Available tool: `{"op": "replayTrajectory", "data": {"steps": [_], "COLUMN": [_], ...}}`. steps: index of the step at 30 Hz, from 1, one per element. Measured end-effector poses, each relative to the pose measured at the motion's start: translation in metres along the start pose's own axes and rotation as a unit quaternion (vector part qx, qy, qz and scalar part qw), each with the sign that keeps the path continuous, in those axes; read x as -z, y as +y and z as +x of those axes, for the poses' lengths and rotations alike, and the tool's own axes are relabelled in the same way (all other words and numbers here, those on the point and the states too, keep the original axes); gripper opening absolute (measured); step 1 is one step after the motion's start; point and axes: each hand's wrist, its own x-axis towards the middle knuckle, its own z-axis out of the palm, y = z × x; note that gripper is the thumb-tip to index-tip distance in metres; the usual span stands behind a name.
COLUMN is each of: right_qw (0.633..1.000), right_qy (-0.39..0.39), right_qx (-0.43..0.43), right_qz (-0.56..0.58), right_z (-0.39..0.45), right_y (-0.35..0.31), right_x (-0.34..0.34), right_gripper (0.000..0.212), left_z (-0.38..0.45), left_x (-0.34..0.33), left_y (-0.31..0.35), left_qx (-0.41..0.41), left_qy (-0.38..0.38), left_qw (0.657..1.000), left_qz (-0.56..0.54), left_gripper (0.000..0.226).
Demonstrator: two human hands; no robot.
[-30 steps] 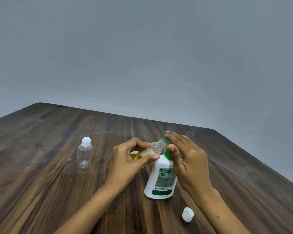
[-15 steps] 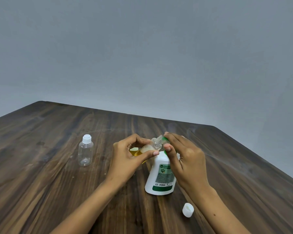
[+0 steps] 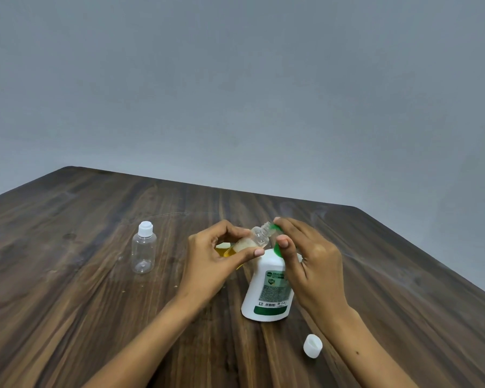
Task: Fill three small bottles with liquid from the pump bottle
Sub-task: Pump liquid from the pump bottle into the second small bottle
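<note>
Nearest, loose cap: a white cap (image 3: pixel 312 346) lies on the wooden table (image 3: pixel 67 303), by the right forearm and apart from the bottles.
Pump bottle: the white pump bottle (image 3: pixel 268 292) with a green label stands upright on the table between the two hands.
Right hand: the right hand (image 3: pixel 310 264) is curled over the green pump top (image 3: pixel 277 249), fingers on the head and thumb against its neck.
Left hand: the left hand (image 3: pixel 216 260) pinches a small clear bottle (image 3: pixel 252 241), tilted, its open neck at the pump's nozzle; yellowish liquid shows inside.
Behind left hand: something yellow, mostly hidden.
Farther left: an empty capped bottle (image 3: pixel 143 247) stands upright, well apart.
</note>
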Motion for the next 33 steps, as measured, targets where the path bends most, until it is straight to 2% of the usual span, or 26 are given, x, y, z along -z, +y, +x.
{"op": "replayTrajectory", "data": {"steps": [33], "right_qw": [1.0], "right_qy": [0.008], "right_qx": [0.0], "right_qz": [-0.02], "right_z": [0.0005], "right_y": [-0.0016], "right_x": [-0.0002], "right_gripper": [0.068], "left_z": [-0.0011], "left_x": [-0.0004], "left_y": [-0.0018], "left_qx": [-0.007], "left_qy": [0.0], "left_qw": [1.0], "left_qz": [-0.003], "left_gripper": [0.024]}}
